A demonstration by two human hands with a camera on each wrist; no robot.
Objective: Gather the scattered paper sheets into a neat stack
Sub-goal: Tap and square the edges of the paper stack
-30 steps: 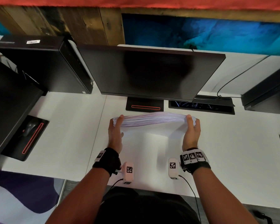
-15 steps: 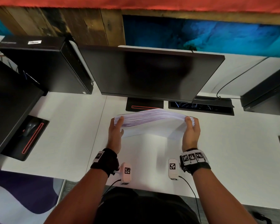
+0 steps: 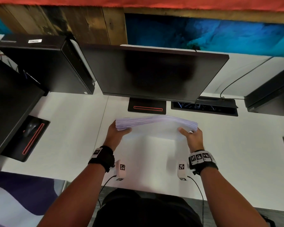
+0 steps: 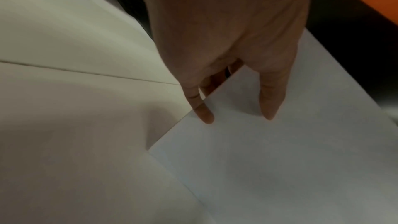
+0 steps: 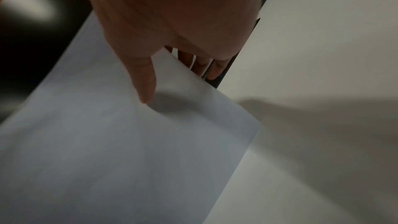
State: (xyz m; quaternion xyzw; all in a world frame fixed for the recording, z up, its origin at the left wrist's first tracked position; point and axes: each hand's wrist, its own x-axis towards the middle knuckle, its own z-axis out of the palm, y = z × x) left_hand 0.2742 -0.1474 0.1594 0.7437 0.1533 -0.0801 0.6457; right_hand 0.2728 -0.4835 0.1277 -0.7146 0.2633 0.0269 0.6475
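Observation:
A stack of white paper sheets [image 3: 156, 128] stands tilted toward me over the white desk [image 3: 72, 128], its upper edge fanned slightly. My left hand [image 3: 117, 132] grips its left side, thumb on the near face and fingers behind; the left wrist view shows the thumb and one fingertip [image 4: 204, 115] on the paper [image 4: 280, 159]. My right hand [image 3: 189, 134] grips the right side the same way, with the thumb [image 5: 146, 88] on the sheet [image 5: 129, 142] and the other fingers behind its edge. The stack's lower edge is blurred, so I cannot tell if it touches the desk.
A dark monitor [image 3: 154, 72] stands just behind the stack on a black base [image 3: 147, 108]. A black computer case [image 3: 44, 63] sits at the back left, another monitor [image 3: 8, 104] at the left edge, and an open cable tray [image 3: 203, 106] at the back right.
The stack has tipped from nearly upright toward me, showing its near face. Both hands have moved apart a little and lowered slightly, thumbs now on the near face.

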